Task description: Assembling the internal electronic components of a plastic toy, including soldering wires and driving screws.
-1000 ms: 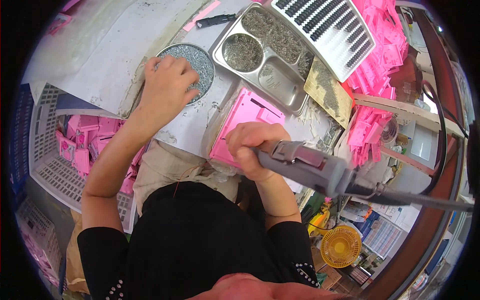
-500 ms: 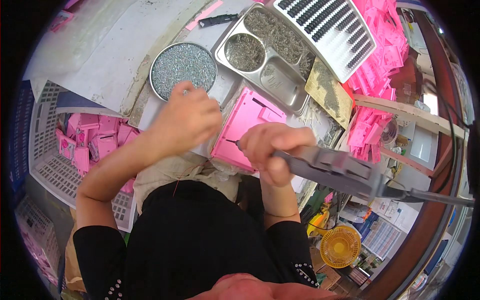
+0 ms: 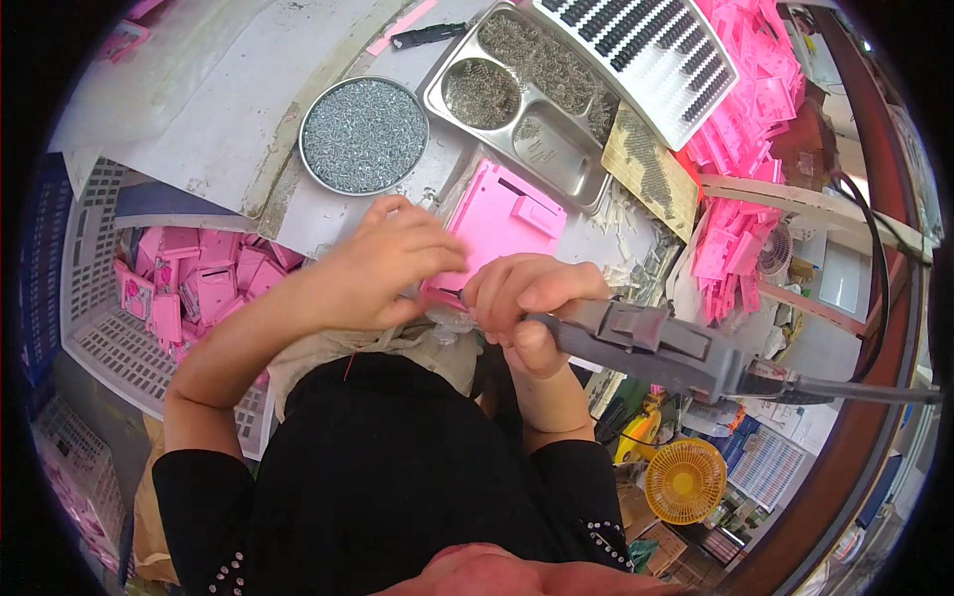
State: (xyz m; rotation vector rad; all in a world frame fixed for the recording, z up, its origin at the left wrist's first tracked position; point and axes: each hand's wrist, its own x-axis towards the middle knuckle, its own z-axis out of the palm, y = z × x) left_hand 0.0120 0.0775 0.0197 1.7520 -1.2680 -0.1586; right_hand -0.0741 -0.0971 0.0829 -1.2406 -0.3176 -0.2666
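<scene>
My right hand (image 3: 532, 298) is wrapped round a grey electric screwdriver (image 3: 661, 350), whose thin bit points left and whose cord runs off to the right. Close to the bit is my left hand (image 3: 393, 263), its fingers curled over the near left part of a pink plastic housing (image 3: 507, 214). Whatever those fingers hold is too small or hidden to make out. The housing lies flat on the bench, with a slot and a raised rectangular block at its far side. Beyond my left hand stands a round metal bowl (image 3: 365, 136) full of small silvery screws.
A steel compartment tray (image 3: 532, 134) holds small springs and metal parts. Right of it are a white rack (image 3: 686, 99) with rows of black pieces and piled pink parts (image 3: 740, 238). A white basket (image 3: 109, 338) of pink parts stands left; a yellow fan (image 3: 686, 482) is lower right.
My left hand has come away from the screw bowl, moving right and nearer me to the screwdriver's bit. My right hand and the screwdriver have shifted slightly toward me.
</scene>
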